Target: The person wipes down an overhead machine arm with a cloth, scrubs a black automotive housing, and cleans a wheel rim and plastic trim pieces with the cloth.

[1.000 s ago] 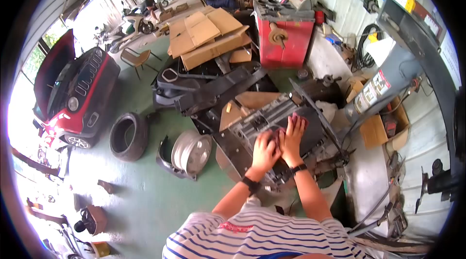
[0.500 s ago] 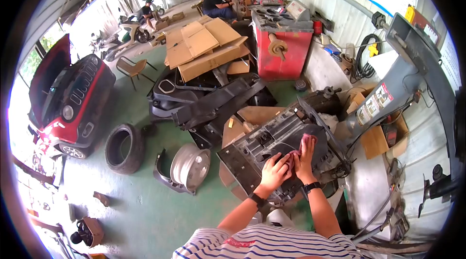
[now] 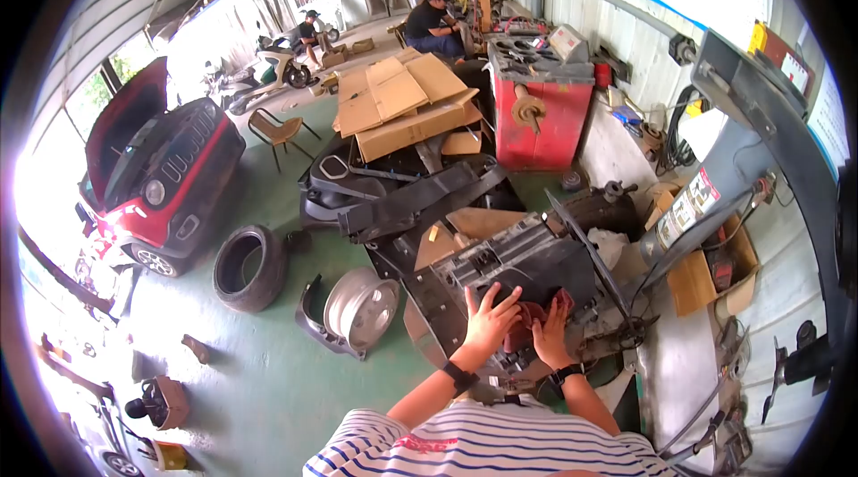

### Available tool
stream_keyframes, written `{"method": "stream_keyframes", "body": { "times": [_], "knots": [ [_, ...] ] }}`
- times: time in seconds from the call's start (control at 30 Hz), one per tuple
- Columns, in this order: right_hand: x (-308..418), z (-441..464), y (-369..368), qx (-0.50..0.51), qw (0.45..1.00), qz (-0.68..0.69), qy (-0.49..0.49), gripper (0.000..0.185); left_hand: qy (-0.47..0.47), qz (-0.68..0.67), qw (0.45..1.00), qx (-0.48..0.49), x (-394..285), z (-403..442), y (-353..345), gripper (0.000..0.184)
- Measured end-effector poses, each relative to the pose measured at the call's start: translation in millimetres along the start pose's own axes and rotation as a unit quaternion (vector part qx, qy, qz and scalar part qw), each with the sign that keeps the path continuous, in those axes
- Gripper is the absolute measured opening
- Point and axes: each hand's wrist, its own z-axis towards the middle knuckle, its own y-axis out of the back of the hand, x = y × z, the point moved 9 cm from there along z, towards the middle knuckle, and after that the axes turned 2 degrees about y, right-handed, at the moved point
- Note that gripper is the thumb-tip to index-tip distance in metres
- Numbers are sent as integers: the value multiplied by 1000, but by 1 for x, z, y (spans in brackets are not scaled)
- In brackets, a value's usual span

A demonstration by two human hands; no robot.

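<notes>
A dark red cloth [image 3: 525, 323] lies bunched on a large black plastic car part [image 3: 474, 273] in front of me. My right hand [image 3: 552, 345] presses onto the cloth, its fingers partly over the folds. My left hand [image 3: 485, 327] rests on the part just left of the cloth, its fingers spread, the fingertips close to the cloth's edge. The part has a ribbed, dusty frame and a smooth dark panel.
Beyond the part lie black plastic trim [image 3: 420, 204] and stacked cardboard [image 3: 402, 97]. A wheel rim [image 3: 362, 312] and a tire [image 3: 250, 269] are on the left floor. A grey machine post [image 3: 688, 209] rises at right. Two people sit near the red cabinet [image 3: 543, 124].
My left hand has moved left and its fingers have spread apart. The right hand and the cloth have come slightly nearer to me. The view has turned a little left.
</notes>
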Motion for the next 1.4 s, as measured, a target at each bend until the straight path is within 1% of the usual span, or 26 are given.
{"method": "stream_keyframes", "body": {
  "times": [0.03,0.17,0.23,0.27,0.3,0.33,0.37,0.4,0.43,0.5,0.57,0.63,0.67,0.73,0.83,0.9,0.97,1.0,1.03,1.1,1.17,1.2,1.23,1.3,1.33,1.4],
  "knots": [
    [-2,-11,-1,2,1000,0,-7,71,-7,15,1000,9,-5,-5,-5,21],
    [11,-48,0,29,994,-46,96,66,-35,30,997,55,-22,-38,-26,41],
    [24,-58,10,82,987,-74,113,64,-8,-26,997,73,-24,-47,-16,40],
    [26,-60,22,100,991,-57,71,52,-32,-59,994,84,-23,-54,-26,40],
    [17,-62,23,101,991,-58,72,52,-56,-91,990,92,-26,-54,-25,39],
    [8,-66,21,110,989,-61,83,47,-56,-93,992,68,-28,-54,-16,24],
    [1,-70,18,119,987,-63,93,42,-55,-92,992,69,-28,-52,-16,24],
    [15,-68,33,60,986,-58,143,34,-59,-87,991,78,-28,-53,-19,22],
    [22,-65,40,62,986,-56,144,34,-65,-81,991,85,-29,-52,-18,21],
    [24,-56,52,113,991,-26,74,30,-63,-77,991,91,-34,-50,-9,16],
    [42,-46,77,54,994,-25,93,28,-69,-63,992,89,-28,-47,-4,12],
    [37,-32,94,11,999,-7,53,28,-22,-179,979,97,-13,-53,-3,11],
    [40,-26,101,-2,998,-15,68,25,-23,-174,980,92,-11,-58,1,11],
    [56,-11,117,-32,994,5,100,25,111,-296,943,104,4,-62,15,11],
    [92,15,136,-75,984,29,161,20,88,-320,943,25,2,-52,45,11],
    [124,31,144,-96,967,-16,236,17,106,-312,944,29,4,-42,57,11],
    [144,49,145,-131,954,-44,265,18,177,-275,944,-33,22,-31,68,9],
    [149,61,138,-111,961,-84,240,23,169,-252,947,-101,34,-27,68,9],
    [147,72,122,-92,961,-95,243,32,225,-262,929,-131,42,-24,71,11],
    [155,82,101,-124,953,-96,259,35,242,-233,934,-119,45,-12,62,20],
    [149,85,65,-117,940,-126,296,34,128,12,990,-53,16,2,41,33],
    [144,83,60,-153,937,-137,281,33,97,32,994,-29,24,-5,-1,42],
    [140,87,58,-150,938,-134,283,33,141,-8,987,-75,20,5,9,46],
    [133,86,53,-130,940,-80,305,31,183,-67,979,-62,26,15,2,45],
    [126,86,49,-121,946,-56,295,27,152,-13,985,-82,21,18,9,45],
    [120,84,44,-133,942,-48,304,26,153,-16,987,-55,25,23,8,46]
  ]
}}
